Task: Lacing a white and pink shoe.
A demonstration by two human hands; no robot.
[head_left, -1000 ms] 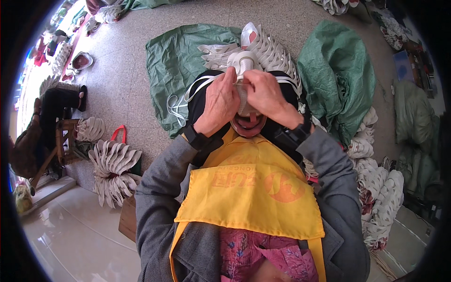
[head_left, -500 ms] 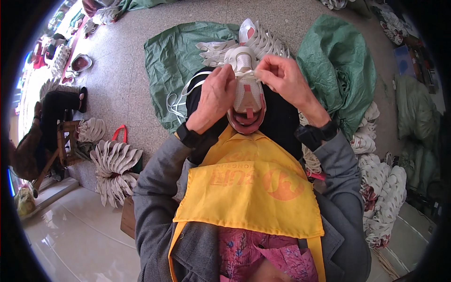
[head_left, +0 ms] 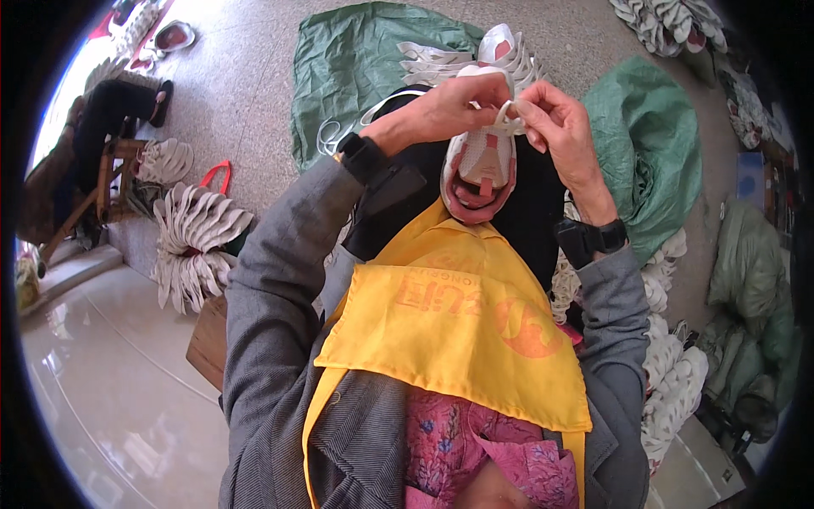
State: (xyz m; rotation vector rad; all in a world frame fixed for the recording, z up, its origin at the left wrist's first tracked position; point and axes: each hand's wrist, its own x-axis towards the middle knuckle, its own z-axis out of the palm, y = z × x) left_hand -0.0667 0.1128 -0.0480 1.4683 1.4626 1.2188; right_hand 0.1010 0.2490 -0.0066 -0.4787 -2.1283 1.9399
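A white and pink shoe upper [head_left: 486, 157] rests across my dark-trousered knees, its pink-lined opening toward me. At its far part a white shoelace [head_left: 506, 119] forms a small loop above the mesh. My right hand [head_left: 560, 127] pinches this lace between thumb and fingertips. Reaching across from the left, my left hand [head_left: 462, 103] has its fingers closed at the same lace, close to the right fingertips. Part of the upper's far end is covered by the left hand. Loose white lace [head_left: 332, 136] trails beside my left wrist.
Beyond my knees lie stacked white shoe uppers [head_left: 509, 55] and a green sheet [head_left: 365, 59]; a green sack [head_left: 649, 153] is at right. More uppers [head_left: 191, 242] sit at left, near a wooden stool [head_left: 114, 174] and a seated person's leg [head_left: 119, 106]. I wear a yellow apron [head_left: 458, 314].
The view has shifted, and both hands have come together at the lace. My left hand has moved across the upper toward the right, and a small lace loop now stands between the hands.
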